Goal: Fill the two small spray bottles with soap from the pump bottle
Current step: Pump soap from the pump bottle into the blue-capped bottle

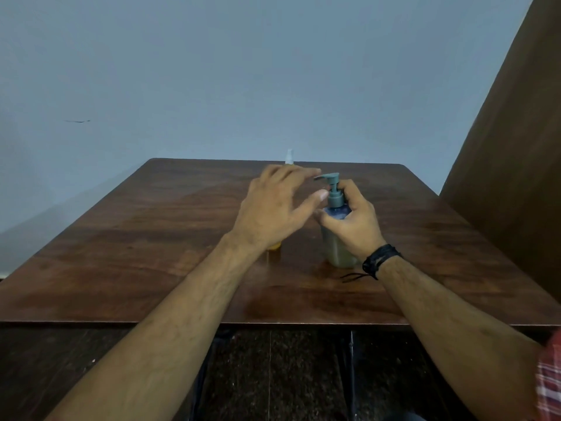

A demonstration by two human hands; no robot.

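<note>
Pump bottle (337, 235) upright on the wooden table (151, 238), right of centre, nozzle pointing left. My right hand (353, 226) is wrapped around its shoulder just under the grey pump head (333, 189), fingers closed on the body. Black cord bracelet (378, 261) on that wrist.

Left hand (277, 208) hovers just left of the pump, fingers spread and loose, gripping nothing; thumb tip nearly at the collar, index finger close to the nozzle tip. Slight blur there, so contact is uncertain.

Only bits of the small spray bottles show. An amber base (274, 246) peeks out under the left wrist, standing on the table near the pump bottle. It seems to hold yellowish liquid, though I can't read the level. A pale clear cap (289, 156) sticks up behind the left fingers, toward the far edge; its body is hidden.

Judgement: hard to place. The amber bottle may already be filled; the far one gives no evidence either way. The pump bottle looks roughly half full of cloudy soap. Whether caps are on or off the small bottles, I can't tell.
</note>
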